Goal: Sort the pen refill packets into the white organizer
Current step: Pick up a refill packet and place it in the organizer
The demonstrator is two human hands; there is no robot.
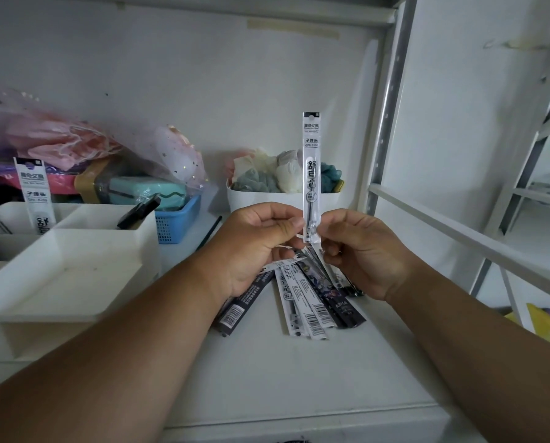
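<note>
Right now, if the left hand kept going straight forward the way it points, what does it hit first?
Probably the white bin of soft fabric items at the back of the shelf. The left hand, pinching the upright refill packet with the right hand, points up toward it. Depth is unclear; the gap between looks free.

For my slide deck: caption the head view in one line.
Both hands, left hand and right hand, pinch one clear upright refill packet above fanned packets, beside the white plastic organizer.
</note>
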